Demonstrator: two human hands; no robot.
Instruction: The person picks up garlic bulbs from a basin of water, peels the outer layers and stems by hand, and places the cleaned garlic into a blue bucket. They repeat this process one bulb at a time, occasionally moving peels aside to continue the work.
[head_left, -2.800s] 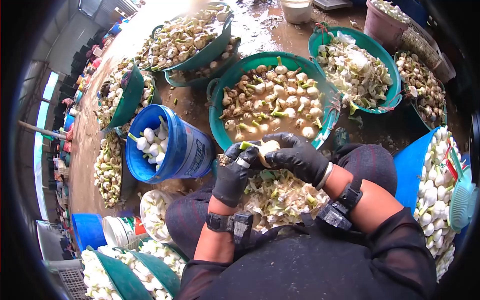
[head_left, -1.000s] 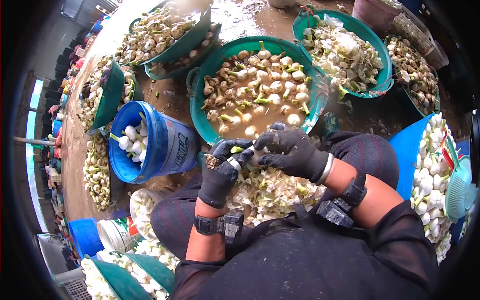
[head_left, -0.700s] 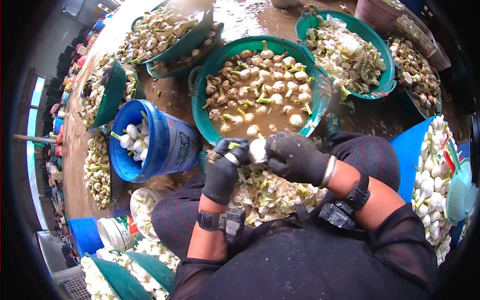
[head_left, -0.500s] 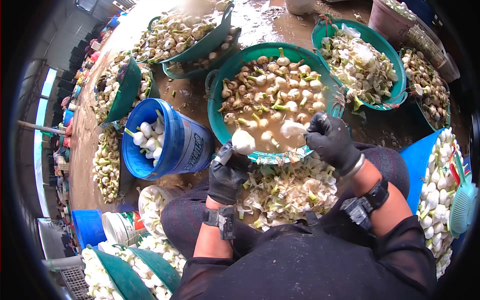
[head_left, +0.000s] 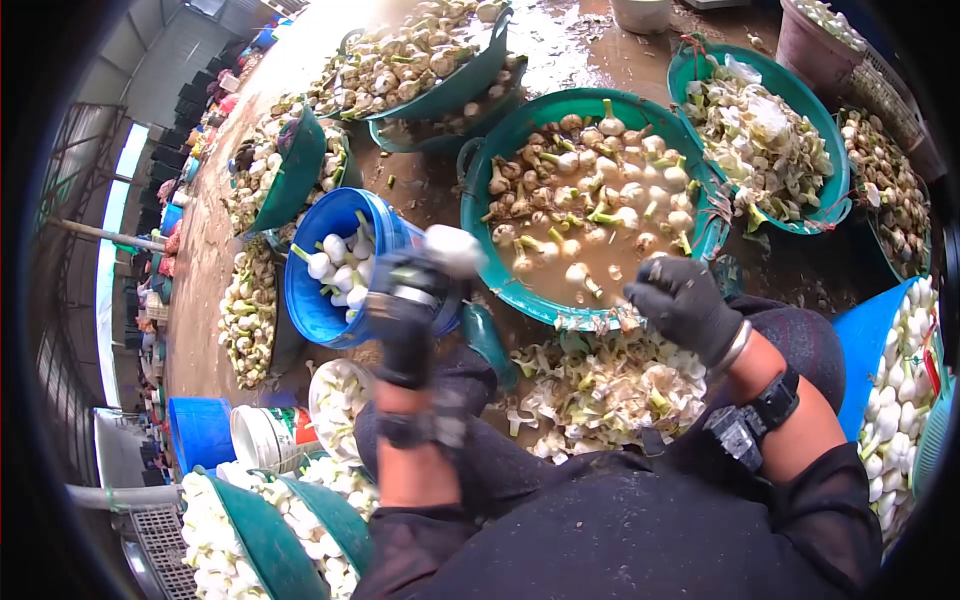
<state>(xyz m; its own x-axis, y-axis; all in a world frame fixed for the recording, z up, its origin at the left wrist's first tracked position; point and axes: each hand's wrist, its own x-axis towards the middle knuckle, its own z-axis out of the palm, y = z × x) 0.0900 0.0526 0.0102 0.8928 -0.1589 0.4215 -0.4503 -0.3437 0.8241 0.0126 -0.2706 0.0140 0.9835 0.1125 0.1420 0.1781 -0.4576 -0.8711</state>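
My left hand [head_left: 408, 305], in a black glove and blurred by motion, is closed around a peeled white garlic bulb [head_left: 453, 250]. It hovers at the near right side of a blue bucket [head_left: 400, 235] with several clean bulbs [head_left: 345, 262] inside. My right hand [head_left: 688, 308], also gloved, is curled into a fist just off the near rim of a green tub [head_left: 490, 275]; whether anything is inside it is hidden. Unpeeled garlic bulbs [head_left: 570, 190] float in the tub's muddy water. Beneath my hands, a heap of garlic peels [head_left: 615, 390] lies between my legs.
A green basin [head_left: 835, 150] of peels stands at the far right. Tubs of unpeeled garlic [head_left: 410, 65] are at the back left. White bulbs fill containers at lower left [head_left: 215, 535] and right [head_left: 890, 400]. A blue bucket [head_left: 203, 430] and white bucket [head_left: 260, 435] stand left.
My left hand has swung left and up with the bulb toward the blue bucket. The strip of peel at my right fingers is gone from view. The view has shifted slightly.
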